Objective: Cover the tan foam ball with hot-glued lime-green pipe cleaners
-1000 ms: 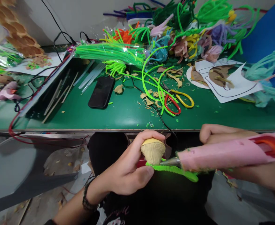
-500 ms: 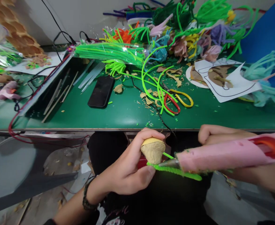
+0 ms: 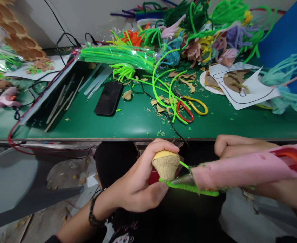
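Observation:
My left hand is closed round a tan, cone-shaped foam piece with a yellow top, held below the table's front edge. A bright green pipe cleaner runs from under that piece toward the right. My right hand grips a pink glue gun whose metal nozzle touches the pipe cleaner right beside the foam piece. Most of the right hand's fingers are hidden behind the gun.
The green table carries a black phone, red and yellow scissors, loose green pipe cleaners, a bagged bundle of them, paper templates and piles of coloured pipe-cleaner flowers. A black cable drops over the front edge.
The glue gun nozzle slid a little along the pipe cleaner toward the foam piece, and my left hand tilted the piece slightly. The pipe cleaner's free end shifted right.

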A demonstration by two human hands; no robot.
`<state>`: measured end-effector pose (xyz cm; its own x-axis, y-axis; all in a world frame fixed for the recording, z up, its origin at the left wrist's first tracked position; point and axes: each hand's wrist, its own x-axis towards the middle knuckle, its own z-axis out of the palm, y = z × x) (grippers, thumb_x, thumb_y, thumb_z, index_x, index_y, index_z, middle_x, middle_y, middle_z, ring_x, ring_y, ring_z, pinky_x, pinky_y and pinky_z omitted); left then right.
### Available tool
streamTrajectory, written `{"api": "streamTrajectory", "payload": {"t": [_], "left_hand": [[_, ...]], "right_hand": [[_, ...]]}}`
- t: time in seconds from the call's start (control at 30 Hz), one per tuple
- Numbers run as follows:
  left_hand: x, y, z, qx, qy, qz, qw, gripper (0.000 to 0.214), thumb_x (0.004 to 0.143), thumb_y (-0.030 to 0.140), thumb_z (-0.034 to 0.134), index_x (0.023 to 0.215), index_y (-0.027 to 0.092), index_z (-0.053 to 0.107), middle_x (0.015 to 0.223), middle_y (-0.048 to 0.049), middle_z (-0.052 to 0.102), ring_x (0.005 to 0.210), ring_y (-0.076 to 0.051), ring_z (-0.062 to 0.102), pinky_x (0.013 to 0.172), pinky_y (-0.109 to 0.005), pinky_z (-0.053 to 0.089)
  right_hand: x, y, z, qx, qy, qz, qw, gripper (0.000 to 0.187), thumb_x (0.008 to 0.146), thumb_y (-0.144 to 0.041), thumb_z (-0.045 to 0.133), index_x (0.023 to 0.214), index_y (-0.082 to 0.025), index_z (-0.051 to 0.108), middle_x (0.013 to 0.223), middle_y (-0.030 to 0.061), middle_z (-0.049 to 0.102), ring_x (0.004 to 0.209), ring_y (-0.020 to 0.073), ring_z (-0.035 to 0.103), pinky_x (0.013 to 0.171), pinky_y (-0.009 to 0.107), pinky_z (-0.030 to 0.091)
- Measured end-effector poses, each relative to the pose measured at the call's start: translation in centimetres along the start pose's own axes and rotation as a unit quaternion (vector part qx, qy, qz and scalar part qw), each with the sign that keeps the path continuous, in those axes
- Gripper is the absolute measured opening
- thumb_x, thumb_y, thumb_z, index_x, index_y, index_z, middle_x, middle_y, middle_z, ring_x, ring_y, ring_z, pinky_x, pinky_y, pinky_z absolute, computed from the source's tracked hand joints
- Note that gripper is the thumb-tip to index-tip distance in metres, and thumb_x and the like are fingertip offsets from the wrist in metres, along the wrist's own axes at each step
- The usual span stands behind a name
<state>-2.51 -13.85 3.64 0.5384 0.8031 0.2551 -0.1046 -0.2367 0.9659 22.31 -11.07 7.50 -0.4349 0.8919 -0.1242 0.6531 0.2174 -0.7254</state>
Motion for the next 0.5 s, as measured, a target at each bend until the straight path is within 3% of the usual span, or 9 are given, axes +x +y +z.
{"api": "streamTrajectory", "payload": {"t": [0.1, 0.5], "left_hand": [[0.05, 0.0, 0.04, 0.002, 0.007, 0.009, 1.0, 0.034, 0.087, 0.033, 0.041, 0.121, 0.026, 0.036, 0.109, -0.0072, 0.042, 0.099, -0.022, 0.044, 0.089, -0.038, 0.038], [0.22, 0.17, 0.55, -0.008, 0.026, 0.03, 0.999, 0.034, 0.086, 0.034, 0.043, 0.118, 0.025, 0.037, 0.104, -0.0063, 0.042, 0.098, -0.021, 0.045, 0.088, -0.041, 0.04]], "right_hand": [[0.37, -0.2, -0.1, 0.013, -0.042, -0.023, 0.999, 0.009, 0.054, -0.025, 0.055, 0.051, -0.025, 0.047, 0.051, -0.0065, 0.051, 0.042, 0.0108, 0.043, 0.038, 0.023, 0.034], [0.37, -0.32, -0.27, 0.017, -0.029, -0.067, 0.997, 0.007, 0.055, -0.023, 0.05, 0.05, -0.024, 0.045, 0.051, -0.0057, 0.047, 0.041, 0.0091, 0.039, 0.035, 0.024, 0.029]]}}
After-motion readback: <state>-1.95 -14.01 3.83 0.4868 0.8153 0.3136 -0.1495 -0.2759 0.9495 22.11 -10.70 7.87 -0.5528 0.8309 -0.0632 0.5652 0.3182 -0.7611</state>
